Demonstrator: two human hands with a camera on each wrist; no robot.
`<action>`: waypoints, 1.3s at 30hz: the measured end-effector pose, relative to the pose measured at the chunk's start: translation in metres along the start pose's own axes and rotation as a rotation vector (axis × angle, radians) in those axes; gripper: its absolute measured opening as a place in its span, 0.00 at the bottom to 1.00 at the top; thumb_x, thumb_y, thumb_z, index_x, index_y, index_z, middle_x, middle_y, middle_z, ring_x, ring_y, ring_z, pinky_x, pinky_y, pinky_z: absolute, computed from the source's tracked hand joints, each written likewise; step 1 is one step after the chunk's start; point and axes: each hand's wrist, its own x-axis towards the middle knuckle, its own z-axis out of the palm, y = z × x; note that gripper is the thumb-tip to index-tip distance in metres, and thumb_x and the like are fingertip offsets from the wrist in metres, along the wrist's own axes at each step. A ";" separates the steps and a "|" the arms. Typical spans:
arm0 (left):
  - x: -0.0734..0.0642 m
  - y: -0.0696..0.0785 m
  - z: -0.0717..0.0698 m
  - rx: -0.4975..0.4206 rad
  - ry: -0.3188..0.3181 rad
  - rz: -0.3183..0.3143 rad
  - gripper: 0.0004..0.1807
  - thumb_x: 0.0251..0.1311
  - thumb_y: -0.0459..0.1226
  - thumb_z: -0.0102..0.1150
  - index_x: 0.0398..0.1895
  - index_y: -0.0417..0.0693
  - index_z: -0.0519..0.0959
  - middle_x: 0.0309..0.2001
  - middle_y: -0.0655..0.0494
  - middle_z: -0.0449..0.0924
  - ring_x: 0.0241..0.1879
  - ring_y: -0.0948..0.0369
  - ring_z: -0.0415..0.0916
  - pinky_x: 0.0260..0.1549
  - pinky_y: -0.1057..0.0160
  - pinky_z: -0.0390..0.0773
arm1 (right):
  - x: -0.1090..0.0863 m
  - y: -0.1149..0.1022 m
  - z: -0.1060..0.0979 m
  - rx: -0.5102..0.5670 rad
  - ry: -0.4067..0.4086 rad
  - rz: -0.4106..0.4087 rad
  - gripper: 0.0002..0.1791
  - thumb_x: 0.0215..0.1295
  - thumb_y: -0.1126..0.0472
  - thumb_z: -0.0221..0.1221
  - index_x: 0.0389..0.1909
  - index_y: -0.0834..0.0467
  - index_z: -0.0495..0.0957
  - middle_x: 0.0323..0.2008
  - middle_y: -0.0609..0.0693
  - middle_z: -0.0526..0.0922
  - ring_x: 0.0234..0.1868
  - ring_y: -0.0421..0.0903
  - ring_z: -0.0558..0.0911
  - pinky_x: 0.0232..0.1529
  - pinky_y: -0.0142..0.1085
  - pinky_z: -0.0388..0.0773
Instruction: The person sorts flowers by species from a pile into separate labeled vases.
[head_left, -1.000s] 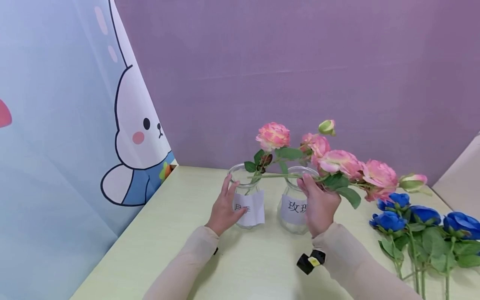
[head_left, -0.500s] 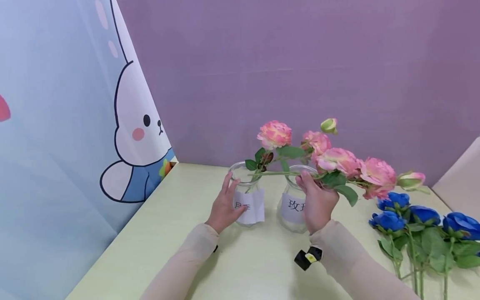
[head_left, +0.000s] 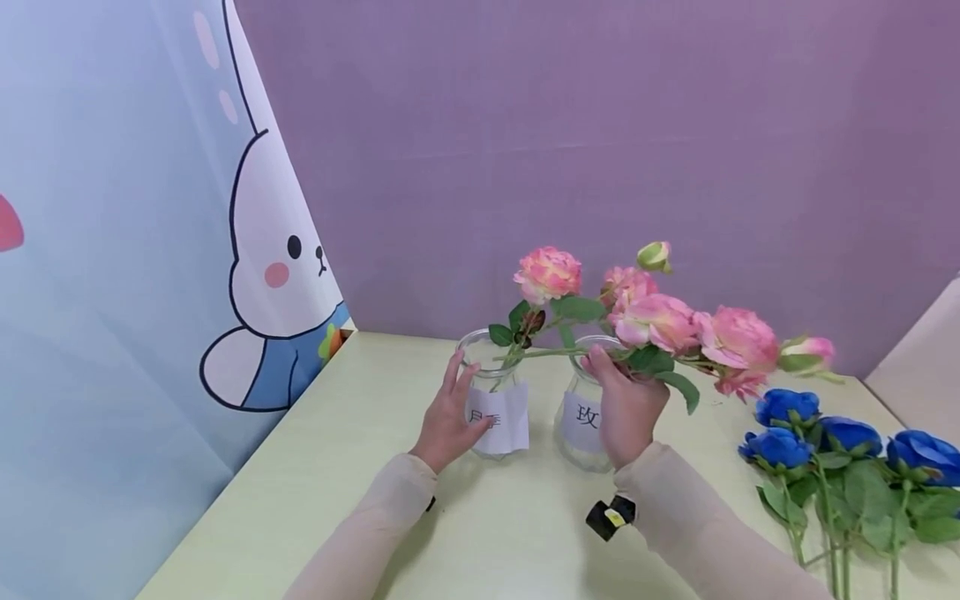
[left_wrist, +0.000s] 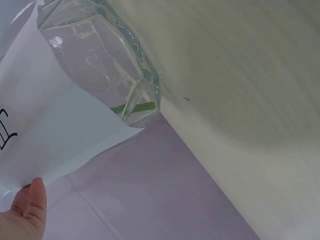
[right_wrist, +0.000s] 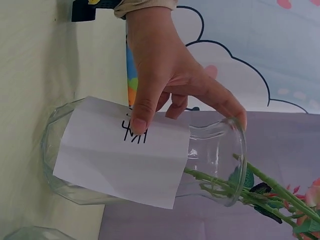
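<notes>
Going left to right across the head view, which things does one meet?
Rabbit print, left hand, left jar, right jar, right hand, blue flowers.

The left hand (left_wrist: 24, 216) is touching the white paper (left_wrist: 70, 130) on a clear jar (left_wrist: 100, 55). The paper is showing black writing (left_wrist: 7, 135), partly cut off. Near the jar's bottom, 1 green stem (left_wrist: 145, 107) is showing through. The table's (left_wrist: 225, 130) edge is running along a purple wall (left_wrist: 140, 185), and 1 tiny speck (left_wrist: 186, 98) is lying near that edge.
</notes>
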 end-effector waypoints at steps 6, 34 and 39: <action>-0.001 -0.001 0.000 0.000 0.006 0.002 0.48 0.37 0.30 0.78 0.62 0.47 0.57 0.70 0.40 0.50 0.48 0.41 0.75 0.34 0.50 0.80 | -0.002 0.002 0.002 -0.057 -0.051 -0.079 0.09 0.60 0.62 0.66 0.37 0.62 0.81 0.28 0.43 0.85 0.31 0.38 0.84 0.42 0.30 0.78; 0.001 0.001 0.000 0.010 0.010 0.021 0.49 0.39 0.30 0.77 0.63 0.49 0.56 0.70 0.39 0.50 0.48 0.41 0.75 0.33 0.51 0.80 | -0.005 0.009 0.034 -0.196 -0.161 -0.092 0.05 0.57 0.67 0.65 0.29 0.67 0.82 0.22 0.46 0.84 0.26 0.32 0.81 0.29 0.26 0.73; -0.001 -0.002 0.000 0.012 0.041 0.055 0.50 0.36 0.30 0.78 0.63 0.49 0.55 0.69 0.37 0.51 0.47 0.41 0.75 0.34 0.50 0.80 | -0.006 0.016 0.039 -0.271 -0.195 -0.135 0.07 0.58 0.65 0.66 0.28 0.67 0.83 0.23 0.52 0.85 0.24 0.30 0.79 0.27 0.27 0.71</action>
